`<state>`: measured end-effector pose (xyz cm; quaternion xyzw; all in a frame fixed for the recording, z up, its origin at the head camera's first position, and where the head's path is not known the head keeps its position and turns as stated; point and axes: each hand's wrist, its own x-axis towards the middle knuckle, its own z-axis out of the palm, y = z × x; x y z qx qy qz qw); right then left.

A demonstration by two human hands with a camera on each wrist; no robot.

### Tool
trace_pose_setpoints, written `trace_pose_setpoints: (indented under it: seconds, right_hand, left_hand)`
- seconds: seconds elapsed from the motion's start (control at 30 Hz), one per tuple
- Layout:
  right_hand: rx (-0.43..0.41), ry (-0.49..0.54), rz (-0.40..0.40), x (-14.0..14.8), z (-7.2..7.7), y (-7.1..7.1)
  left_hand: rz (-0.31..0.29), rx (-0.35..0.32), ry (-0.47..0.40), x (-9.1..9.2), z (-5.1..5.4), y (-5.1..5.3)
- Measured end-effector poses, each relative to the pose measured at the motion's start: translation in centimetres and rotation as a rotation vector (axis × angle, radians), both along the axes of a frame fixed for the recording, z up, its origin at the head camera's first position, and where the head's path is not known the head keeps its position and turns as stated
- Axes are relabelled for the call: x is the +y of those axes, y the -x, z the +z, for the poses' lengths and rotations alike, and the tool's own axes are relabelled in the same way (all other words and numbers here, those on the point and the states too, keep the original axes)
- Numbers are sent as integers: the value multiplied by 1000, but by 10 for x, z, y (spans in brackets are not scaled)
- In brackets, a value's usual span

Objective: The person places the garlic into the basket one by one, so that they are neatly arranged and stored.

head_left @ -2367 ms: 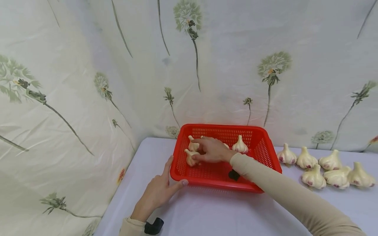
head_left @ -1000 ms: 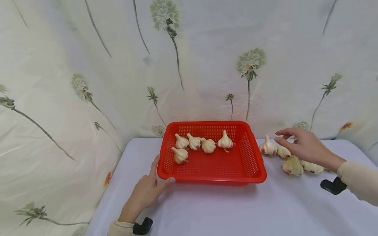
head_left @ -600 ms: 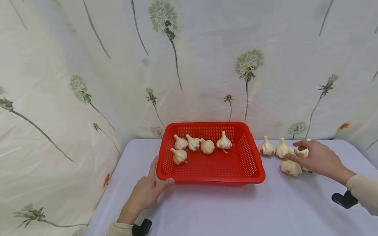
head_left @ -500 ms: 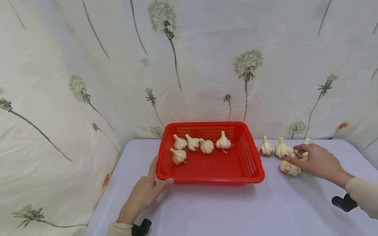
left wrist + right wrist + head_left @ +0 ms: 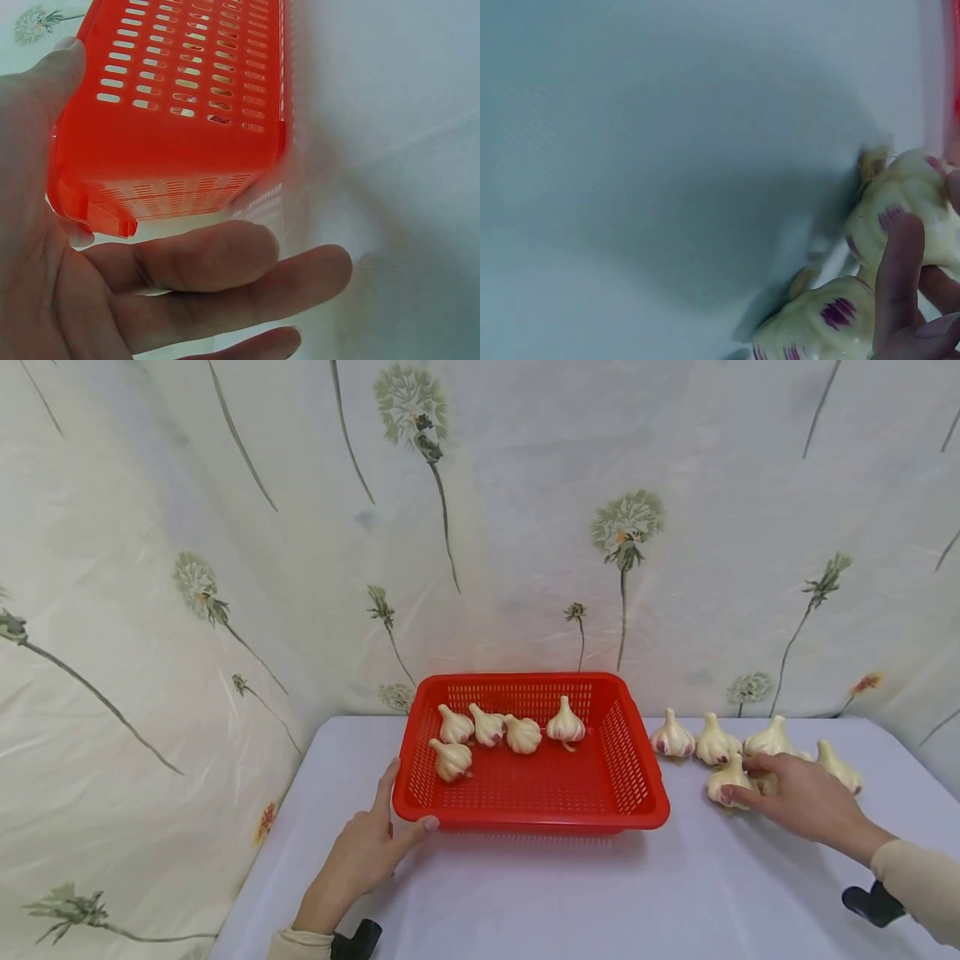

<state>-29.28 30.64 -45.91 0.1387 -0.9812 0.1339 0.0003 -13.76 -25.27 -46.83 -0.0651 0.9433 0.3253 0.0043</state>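
Note:
A red plastic basket [image 5: 536, 819] holds several garlic bulbs [image 5: 523, 736] along its left and back. My left hand [image 5: 360, 853] rests at its front left corner, thumb on the front rim, index finger along the side. In the left wrist view, that hand [image 5: 52, 262] has its other fingers stretched beside the basket [image 5: 161, 146]. To the right, my right hand [image 5: 813, 797] has thumb and fingers around the front left garlic bulb [image 5: 722, 783] of a group on the table. The right wrist view shows fingers [image 5: 900, 262] against a bulb [image 5: 881, 217].
More garlic bulbs stand on the white-covered table [image 5: 525, 893] right of the basket: one nearest the basket [image 5: 672, 737], others beside it [image 5: 717, 742] and one at the far right [image 5: 836, 766]. A curtain with a dandelion print [image 5: 525, 527] hangs behind.
My right hand has left the inside of the basket, moved right to the bulbs on the table and lowered onto one, its thumb and fingers closing in. The left hand stays at the corner.

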Motion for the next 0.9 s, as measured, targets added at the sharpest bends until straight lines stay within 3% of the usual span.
trace_pose_setpoints:
  seconds: [0.13,0.37,0.9]
  right_hand:
    - [-24,10,21,0,-2,-3]
    - [33,-25,28,1,-9,-4]
    - [-49,72,77,-2,-13,-5]
  left_hand:
    - [-4,-1,-8,1,1,0]
    - [17,-19,-3,1,3,-1]
    - [21,-29,1,2,2,0]
